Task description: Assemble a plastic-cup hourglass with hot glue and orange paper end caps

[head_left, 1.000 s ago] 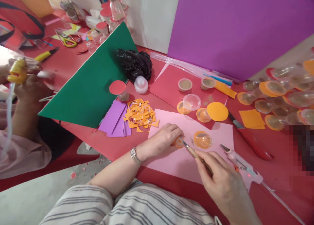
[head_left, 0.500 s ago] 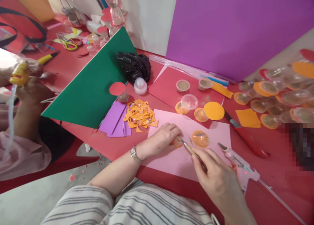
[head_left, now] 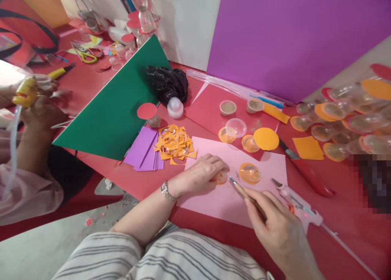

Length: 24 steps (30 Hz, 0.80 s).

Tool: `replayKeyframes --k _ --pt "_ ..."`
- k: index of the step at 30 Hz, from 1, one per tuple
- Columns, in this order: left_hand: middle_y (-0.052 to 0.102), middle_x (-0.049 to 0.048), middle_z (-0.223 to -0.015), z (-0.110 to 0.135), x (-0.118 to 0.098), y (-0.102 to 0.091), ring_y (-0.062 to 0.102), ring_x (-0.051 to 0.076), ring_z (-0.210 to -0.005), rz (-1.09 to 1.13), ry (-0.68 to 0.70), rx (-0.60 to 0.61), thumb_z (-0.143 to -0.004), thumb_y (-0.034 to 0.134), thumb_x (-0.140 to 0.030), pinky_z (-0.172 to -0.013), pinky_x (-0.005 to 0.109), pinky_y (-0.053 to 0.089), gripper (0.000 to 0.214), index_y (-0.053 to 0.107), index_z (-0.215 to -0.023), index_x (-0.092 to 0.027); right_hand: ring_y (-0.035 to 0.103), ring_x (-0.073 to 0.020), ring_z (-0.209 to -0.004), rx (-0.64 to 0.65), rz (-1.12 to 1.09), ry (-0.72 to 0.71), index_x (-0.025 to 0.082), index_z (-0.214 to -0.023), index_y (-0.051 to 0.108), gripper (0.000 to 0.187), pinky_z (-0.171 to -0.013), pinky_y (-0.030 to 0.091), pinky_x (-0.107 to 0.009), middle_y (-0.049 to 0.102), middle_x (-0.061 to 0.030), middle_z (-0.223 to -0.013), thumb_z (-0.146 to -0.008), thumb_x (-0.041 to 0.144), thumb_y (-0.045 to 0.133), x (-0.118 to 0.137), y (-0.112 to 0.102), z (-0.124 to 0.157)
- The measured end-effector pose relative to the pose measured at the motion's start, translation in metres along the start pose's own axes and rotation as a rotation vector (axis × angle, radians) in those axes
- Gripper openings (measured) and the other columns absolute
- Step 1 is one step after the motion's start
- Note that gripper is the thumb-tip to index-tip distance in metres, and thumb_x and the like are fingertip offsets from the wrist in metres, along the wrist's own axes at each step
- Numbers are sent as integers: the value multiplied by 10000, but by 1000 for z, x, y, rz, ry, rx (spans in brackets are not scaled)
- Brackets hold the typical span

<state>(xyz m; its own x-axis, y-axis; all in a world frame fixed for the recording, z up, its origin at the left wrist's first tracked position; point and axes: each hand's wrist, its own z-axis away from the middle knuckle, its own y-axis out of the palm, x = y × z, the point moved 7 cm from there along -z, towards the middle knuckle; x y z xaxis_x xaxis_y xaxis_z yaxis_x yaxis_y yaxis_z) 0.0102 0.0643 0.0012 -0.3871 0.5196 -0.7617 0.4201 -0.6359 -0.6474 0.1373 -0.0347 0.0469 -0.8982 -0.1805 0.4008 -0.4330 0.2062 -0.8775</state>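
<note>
**A:** So I was standing in the room, and the left hand (head_left: 203, 172) had its fingers bunched together, curled over the edge of a small clear cup (head_left: 221, 177). Cup was on the pink sheet (head_left: 195, 204), with some orange showing through it. Thumb was mostly hidden, so no idea how hard the grip was.

**B:** And the other hand?

**A:** The right hand (head_left: 275, 215) was pinching a slim wooden-handled tool (head_left: 249, 195), thumb on one side, index finger on the other. Couldn't make out the rest of the fingers, they were tucked underneath. The metal tip sat just beside the cup, not touching it.

**B:** Anything else on the sheet?

**A:** Yep, a clear dome (head_left: 251, 173) on an orange base, beyond the tool tip. A pale glue gun (head_left: 301, 202) lay partly over the right edge, and a red-handled cutter (head_left: 311, 176) was just past that, next to some orange squares (head_left: 308, 147).

**B:** Messy table?

**A:** Kinda lol. Orange scraps (head_left: 174, 141) were heaped by the left hand, beside purple cards (head_left: 141, 149). Further left, past a green board (head_left: 116, 105), a co-worker's hand (head_left: 42, 111) was near a yellow tool (head_left: 26, 92).
</note>
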Motion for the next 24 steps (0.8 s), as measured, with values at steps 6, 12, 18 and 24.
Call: replayKeyframes --k 6,12,18,24 --pt "580 116 -1163 -2 6 0 515 280 -1079 -38 -58 -13 -702 811 -182 -956 411 453 493 567 -1130 -172 666 -120 -642 20 -14 -46 189 -1062 642 190 -579 460 -225 681 -9 -774 -984 214 470 1 6 -3" --pt "599 85 -1060 -3 7 1 545 233 -1008 24 -43 -65 -789 713 -149 -917 364 477 289 591 -1049 -174 678 -129 -669 26 -28 -25 199 -1062 642 202 -580 468 -231 692 -21 -791 -988 227 456 -1 6 -3" --pt "589 81 -1050 -2 5 1 557 225 -1002 66 -25 -75 -772 632 -79 -905 353 498 303 588 -1056 -175 685 -133 -698 21 -48 24 196 -1058 643 203 -596 481 -235 699 -24 -820 -989 230 455 -4 5 0" --pt "593 88 -1069 -3 4 1 556 232 -1011 54 -31 -38 -762 715 -108 -912 349 494 337 593 -1072 -163 675 -120 -671 31 -49 10 197 -1046 637 207 -580 469 -223 683 -12 -791 -1008 253 442 -1 6 -1"
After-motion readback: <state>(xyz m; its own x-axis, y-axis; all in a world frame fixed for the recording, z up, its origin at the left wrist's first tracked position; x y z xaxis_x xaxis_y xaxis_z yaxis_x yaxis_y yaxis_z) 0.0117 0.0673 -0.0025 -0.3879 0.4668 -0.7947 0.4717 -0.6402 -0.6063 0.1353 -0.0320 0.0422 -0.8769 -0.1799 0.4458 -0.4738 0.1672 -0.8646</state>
